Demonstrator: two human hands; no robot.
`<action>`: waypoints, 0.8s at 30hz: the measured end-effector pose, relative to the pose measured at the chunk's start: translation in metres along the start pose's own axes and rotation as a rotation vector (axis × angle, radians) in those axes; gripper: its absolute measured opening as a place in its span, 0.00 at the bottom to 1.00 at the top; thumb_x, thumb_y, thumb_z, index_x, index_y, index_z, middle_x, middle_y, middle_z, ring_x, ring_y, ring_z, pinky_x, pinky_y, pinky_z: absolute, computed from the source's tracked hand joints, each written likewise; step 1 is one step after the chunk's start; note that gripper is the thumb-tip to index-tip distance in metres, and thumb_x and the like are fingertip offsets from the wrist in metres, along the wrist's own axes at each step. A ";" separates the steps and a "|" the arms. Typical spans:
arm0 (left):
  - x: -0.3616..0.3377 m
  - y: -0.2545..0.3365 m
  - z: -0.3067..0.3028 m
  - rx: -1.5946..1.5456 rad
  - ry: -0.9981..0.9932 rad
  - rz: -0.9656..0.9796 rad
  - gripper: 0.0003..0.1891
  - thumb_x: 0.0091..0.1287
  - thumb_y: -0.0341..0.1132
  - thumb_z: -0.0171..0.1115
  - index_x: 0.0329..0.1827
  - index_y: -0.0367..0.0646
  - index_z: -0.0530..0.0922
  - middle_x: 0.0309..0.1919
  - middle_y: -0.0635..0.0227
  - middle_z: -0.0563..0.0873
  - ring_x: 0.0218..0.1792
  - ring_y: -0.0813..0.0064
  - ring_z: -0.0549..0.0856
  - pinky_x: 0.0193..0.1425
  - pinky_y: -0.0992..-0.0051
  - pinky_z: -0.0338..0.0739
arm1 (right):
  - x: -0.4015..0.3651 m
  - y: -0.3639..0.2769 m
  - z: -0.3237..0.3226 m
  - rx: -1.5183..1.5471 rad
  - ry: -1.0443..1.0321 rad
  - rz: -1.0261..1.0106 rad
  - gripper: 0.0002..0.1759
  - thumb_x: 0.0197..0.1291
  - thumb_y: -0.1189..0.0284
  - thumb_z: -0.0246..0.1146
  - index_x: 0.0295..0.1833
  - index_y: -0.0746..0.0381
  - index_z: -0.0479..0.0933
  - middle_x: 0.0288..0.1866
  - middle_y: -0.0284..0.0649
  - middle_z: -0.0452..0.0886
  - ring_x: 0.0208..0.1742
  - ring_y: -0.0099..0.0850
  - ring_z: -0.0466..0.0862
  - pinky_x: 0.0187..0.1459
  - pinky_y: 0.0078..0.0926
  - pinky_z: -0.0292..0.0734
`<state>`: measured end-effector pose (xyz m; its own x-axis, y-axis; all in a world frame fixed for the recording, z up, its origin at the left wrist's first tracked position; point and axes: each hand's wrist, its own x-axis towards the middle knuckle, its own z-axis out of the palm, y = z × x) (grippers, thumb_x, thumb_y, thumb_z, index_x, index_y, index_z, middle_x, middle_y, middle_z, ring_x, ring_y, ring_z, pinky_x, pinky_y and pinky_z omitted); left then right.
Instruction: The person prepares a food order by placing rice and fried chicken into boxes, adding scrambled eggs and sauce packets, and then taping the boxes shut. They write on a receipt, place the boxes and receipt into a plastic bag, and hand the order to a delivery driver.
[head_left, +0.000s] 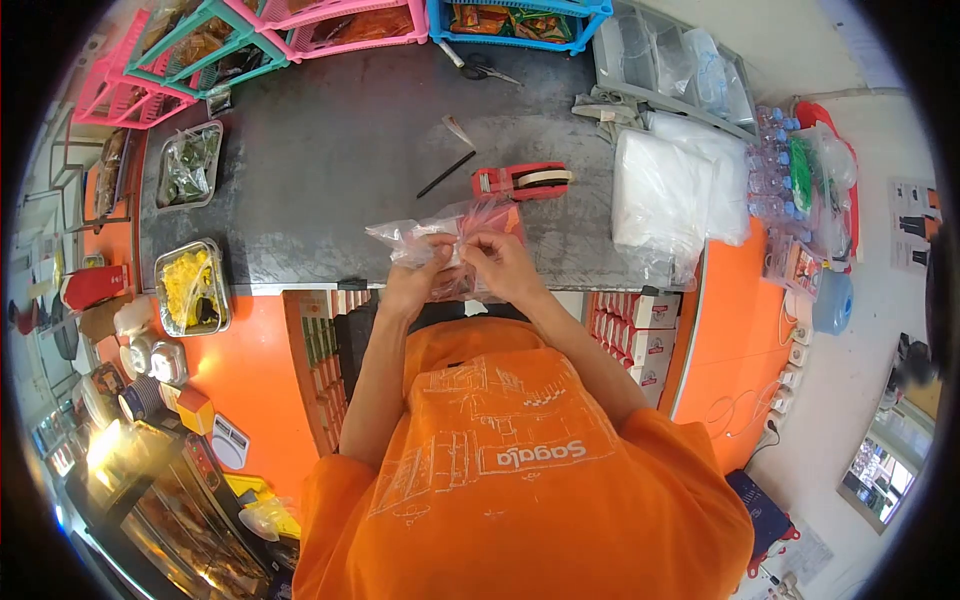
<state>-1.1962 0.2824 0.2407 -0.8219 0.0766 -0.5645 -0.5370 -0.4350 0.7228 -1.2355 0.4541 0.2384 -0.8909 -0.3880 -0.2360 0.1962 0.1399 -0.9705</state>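
Observation:
Both my hands hold a small clear plastic bag [410, 236] with reddish contents at the near edge of the grey counter [330, 170]. My left hand [420, 272] pinches its left part, and my right hand [497, 258] pinches the top right, fingers closed on the plastic. Just beyond the bag sits a red tape dispenser [520, 180]. A black stick-like thing [446, 174] lies left of the dispenser.
Two trays of food [190, 285] [188, 165] sit at the counter's left. A stack of clear plastic bags [665, 195] lies at the right. Coloured baskets [200, 50] line the far edge, with scissors [480, 68] near them. Bottled water [775, 165] stands far right.

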 end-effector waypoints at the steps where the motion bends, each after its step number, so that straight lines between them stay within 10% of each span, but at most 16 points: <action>1: -0.001 0.002 0.002 0.037 0.011 -0.010 0.11 0.70 0.35 0.63 0.52 0.40 0.78 0.43 0.67 0.83 0.37 0.74 0.86 0.38 0.78 0.83 | 0.001 0.000 0.000 -0.034 -0.008 0.020 0.10 0.62 0.73 0.62 0.34 0.69 0.78 0.34 0.36 0.77 0.33 0.23 0.78 0.37 0.24 0.73; 18: 0.002 0.002 -0.001 0.082 -0.006 0.046 0.12 0.70 0.36 0.64 0.50 0.39 0.79 0.44 0.67 0.83 0.39 0.74 0.86 0.43 0.77 0.85 | 0.001 -0.002 -0.002 -0.034 0.000 0.036 0.11 0.61 0.70 0.63 0.33 0.69 0.80 0.25 0.35 0.78 0.29 0.21 0.77 0.33 0.25 0.72; 24: 0.003 -0.001 -0.002 0.053 0.011 -0.016 0.11 0.68 0.41 0.66 0.49 0.48 0.79 0.36 0.72 0.82 0.31 0.78 0.86 0.23 0.80 0.75 | 0.003 0.001 -0.001 -0.054 0.002 0.036 0.10 0.60 0.72 0.62 0.34 0.69 0.80 0.26 0.37 0.81 0.30 0.23 0.79 0.36 0.25 0.74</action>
<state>-1.1979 0.2814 0.2379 -0.8110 0.0738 -0.5804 -0.5600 -0.3853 0.7334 -1.2384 0.4541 0.2366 -0.8844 -0.3805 -0.2702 0.2055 0.2024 -0.9575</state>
